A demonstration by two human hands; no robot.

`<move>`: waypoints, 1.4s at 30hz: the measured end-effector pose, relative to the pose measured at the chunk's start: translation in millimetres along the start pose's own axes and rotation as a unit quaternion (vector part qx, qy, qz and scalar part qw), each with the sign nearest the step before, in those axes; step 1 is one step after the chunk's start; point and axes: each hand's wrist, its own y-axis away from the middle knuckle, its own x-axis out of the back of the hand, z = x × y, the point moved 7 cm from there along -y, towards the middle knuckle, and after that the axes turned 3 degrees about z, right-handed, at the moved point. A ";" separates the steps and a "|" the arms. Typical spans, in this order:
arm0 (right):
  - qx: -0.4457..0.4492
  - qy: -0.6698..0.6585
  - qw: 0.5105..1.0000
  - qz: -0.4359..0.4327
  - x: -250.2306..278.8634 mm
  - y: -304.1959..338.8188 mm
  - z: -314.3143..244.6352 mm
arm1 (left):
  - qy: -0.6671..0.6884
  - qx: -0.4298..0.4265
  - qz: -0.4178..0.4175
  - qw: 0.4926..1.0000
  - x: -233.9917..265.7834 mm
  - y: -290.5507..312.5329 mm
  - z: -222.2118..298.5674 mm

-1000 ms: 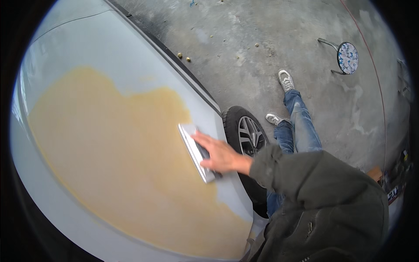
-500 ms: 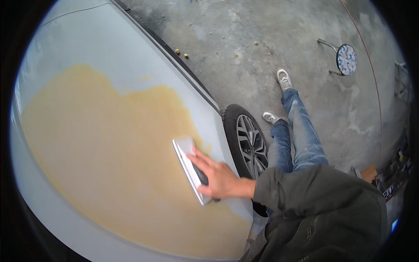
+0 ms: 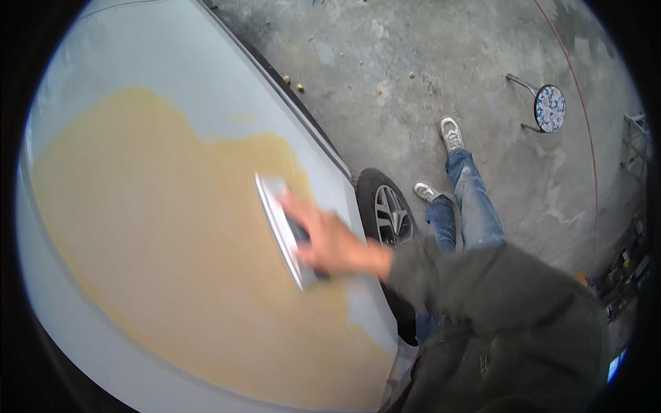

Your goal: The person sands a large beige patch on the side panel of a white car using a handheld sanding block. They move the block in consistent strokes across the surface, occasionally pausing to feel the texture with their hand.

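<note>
My right hand [image 3: 330, 241] reaches in from the right in a dark green sleeve, its outline smeared by motion. Its fingers are closed round the dark grip of a hand sanding block [image 3: 279, 230], a long flat pale-silver plate. The block lies against a car's bodywork panel [image 3: 227, 76], light grey-white, on a broad yellow-beige patch of filler [image 3: 158, 227]. It rests near the patch's right edge, on the side toward the wheel. What is under the plate is hidden. My left hand is out of the picture.
The car's wheel [image 3: 389, 213] stands just right of the panel, partly behind my sleeve. My legs and light shoes [image 3: 451, 134] are on the concrete floor. A small round stool [image 3: 549, 109] with a patterned seat and a red hose [image 3: 584, 96] are farther right.
My right hand has moved the sanding block up and a little left across the filler patch, still holding it. The view has shifted slightly.
</note>
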 end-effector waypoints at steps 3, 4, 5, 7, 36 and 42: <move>-0.060 -0.023 0.997 0.051 51.5 -89.3 30.2 | 0.028 -0.021 0.002 0.999 -2.7 -12.6 -2.2; -0.030 -0.013 0.997 0.065 49.3 -82.0 28.9 | 0.035 -0.025 0.002 0.999 -3.9 -16.5 -1.7; 0.003 -0.006 0.998 0.067 33.2 -65.6 29.5 | 0.024 -0.018 0.000 1.000 -3.2 -13.5 1.8; 0.042 0.008 0.999 0.033 1.4 -8.3 8.4 | 0.001 -0.002 -0.003 1.000 -1.4 -6.2 2.1; 0.082 -0.021 0.996 -0.039 -16.6 64.5 -49.8 | -0.004 -0.021 0.007 1.000 0.4 -7.8 7.2; 0.077 0.016 0.997 0.028 19.6 -64.4 -35.0 | -0.015 -0.042 0.004 0.999 1.5 -15.4 8.9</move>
